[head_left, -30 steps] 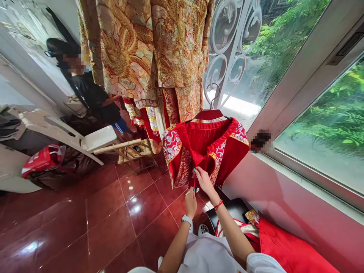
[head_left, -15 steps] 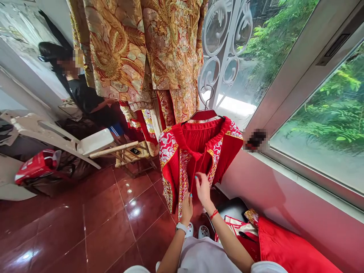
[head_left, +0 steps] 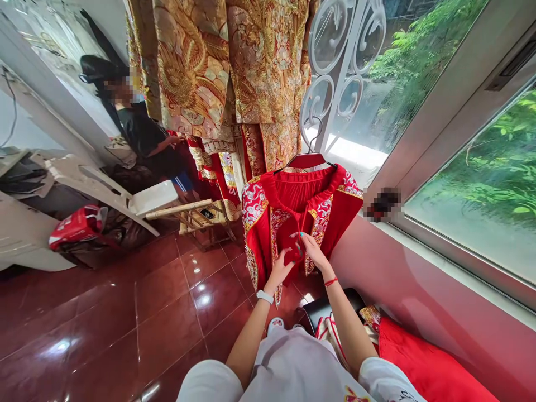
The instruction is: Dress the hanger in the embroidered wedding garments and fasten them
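A red jacket point(head_left: 262, 237) with silver and gold embroidery hangs in front of me on a hanger point(head_left: 312, 159). My left hand point(head_left: 281, 269) is closed on red cloth at the jacket's front, below the neckline. Close by on the right, my right hand point(head_left: 315, 252) pinches the front, where a thin red cord seems to hang from the gathered collar. Exactly what lies between its fingertips is too small to make out. The jacket's front panels hang apart on either side of my hands.
Gold embroidered garments point(head_left: 192, 72) hang behind the jacket. A bamboo folding stool point(head_left: 205, 218) and a white chair point(head_left: 153, 198) stand to the left, near a person in black point(head_left: 144, 131). Red cloth point(head_left: 419, 357) lies at lower right by a black seat point(head_left: 318, 312). Windows line the right.
Both hands have risen toward the collar and closed on the jacket's front; before, they were lower with fingers more extended. The view has shifted slightly, moving the room rightward in the picture.
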The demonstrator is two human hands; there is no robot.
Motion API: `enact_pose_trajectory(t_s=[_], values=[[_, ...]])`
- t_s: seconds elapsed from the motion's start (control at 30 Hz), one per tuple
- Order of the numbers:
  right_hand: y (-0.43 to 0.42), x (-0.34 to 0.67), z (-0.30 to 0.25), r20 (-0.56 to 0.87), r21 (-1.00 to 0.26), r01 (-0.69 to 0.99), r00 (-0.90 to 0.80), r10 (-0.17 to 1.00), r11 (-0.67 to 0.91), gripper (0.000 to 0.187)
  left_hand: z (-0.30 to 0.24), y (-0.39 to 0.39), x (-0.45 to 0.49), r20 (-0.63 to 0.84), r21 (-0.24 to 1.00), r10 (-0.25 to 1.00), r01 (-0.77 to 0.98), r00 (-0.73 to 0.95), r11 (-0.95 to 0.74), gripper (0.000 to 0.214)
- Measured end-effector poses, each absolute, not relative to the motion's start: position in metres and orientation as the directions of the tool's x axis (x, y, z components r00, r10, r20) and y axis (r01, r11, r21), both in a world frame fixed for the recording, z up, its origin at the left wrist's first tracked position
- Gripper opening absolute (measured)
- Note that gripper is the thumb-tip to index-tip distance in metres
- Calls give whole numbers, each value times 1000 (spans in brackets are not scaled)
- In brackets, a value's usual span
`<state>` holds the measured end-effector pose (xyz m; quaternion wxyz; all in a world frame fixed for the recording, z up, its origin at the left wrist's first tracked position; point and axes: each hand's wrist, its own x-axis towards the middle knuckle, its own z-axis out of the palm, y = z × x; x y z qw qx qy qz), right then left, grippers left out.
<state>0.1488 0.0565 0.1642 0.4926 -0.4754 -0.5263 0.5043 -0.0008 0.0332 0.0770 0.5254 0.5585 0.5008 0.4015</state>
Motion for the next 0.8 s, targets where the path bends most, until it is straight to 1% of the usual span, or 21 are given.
enact_pose_trajectory(t_s=[0.07, 0.13, 0.2, 0.3, 0.37, 0.43, 0.53, 0.63, 0.73, 0.8], values=[[41, 145, 164, 3, -999, -55, -102, 995, -2, 60, 87, 34, 4, -63, 997, 968, 51, 241, 52, 53], [27, 144, 161, -14, -996, -84, -112, 994, -23, 60, 95, 35, 8, -118, 988, 949, -64, 291, 143, 54], [14, 146, 157, -38, -996, -81, -119, 992, -48, 60, 105, 37, 10, -167, 957, 908, -156, 385, 243, 51], [-4, 155, 146, -92, -991, -79, -157, 983, -105, 60, 125, 42, 13, -144, 924, 809, -215, 569, 315, 48], [-12, 157, 136, -115, -988, -85, -170, 979, -130, 62, 140, 44, 19, -119, 919, 768, -223, 629, 325, 47], [-18, 154, 123, -132, -985, -87, -177, 975, -149, 64, 152, 44, 26, -105, 919, 799, -250, 592, 306, 47], [-28, 141, 100, -166, -976, -105, -193, 967, -188, 68, 159, 40, 34, -103, 898, 864, -328, 493, 295, 51], [-41, 132, 82, -175, -974, -111, -180, 968, -197, 71, 157, 33, 36, -164, 876, 883, -347, 439, 334, 58], [-46, 135, 84, -170, -975, -113, -172, 970, -191, 69, 155, 25, 34, -201, 884, 902, -327, 382, 335, 66], [-37, 143, 102, -167, -965, -172, -168, 972, -196, 66, 157, 19, 33, -201, 892, 906, -314, 372, 327, 69]])
